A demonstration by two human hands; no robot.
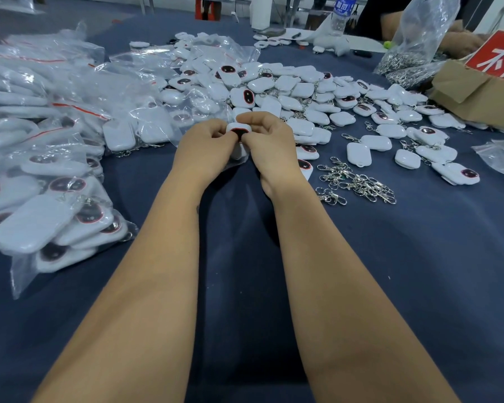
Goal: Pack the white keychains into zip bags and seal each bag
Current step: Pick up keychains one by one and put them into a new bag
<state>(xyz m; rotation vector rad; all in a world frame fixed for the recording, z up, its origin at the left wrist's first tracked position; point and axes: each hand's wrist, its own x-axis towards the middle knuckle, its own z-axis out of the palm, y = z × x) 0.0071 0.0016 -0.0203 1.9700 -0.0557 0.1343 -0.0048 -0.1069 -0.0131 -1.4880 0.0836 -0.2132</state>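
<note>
two bare forearms reach forward from the bottom edge over the counter (pixel 419 271), which is covered with dark blue cloth. on the left side lies a big heap of filled zip bags (pixel 41 158), clear plastic with red seal strips, each with white keychains inside. behind the hands, a wide pile of loose white keychains (pixel 297 91) spreads over the middle of the counter and to the right; some show a dark oval face with a red rim. at the far right stands a cardboard box (pixel 474 94) with a red sign, and just behind it a clear bag of metal parts (pixel 405 62). a water bottle (pixel 341 16) stands at the far edge.

the left hand (pixel 202 148) and the right hand (pixel 269 141) are close together, touching, with the fingers of both curled. between them they pinch one white keychain (pixel 239 130) by its sides, dark face up, with thin clear plastic below it. whether this keychain is already inside a bag, one cannot tell. near the right wrist lies a small heap of metal clasps (pixel 358 181).
</note>
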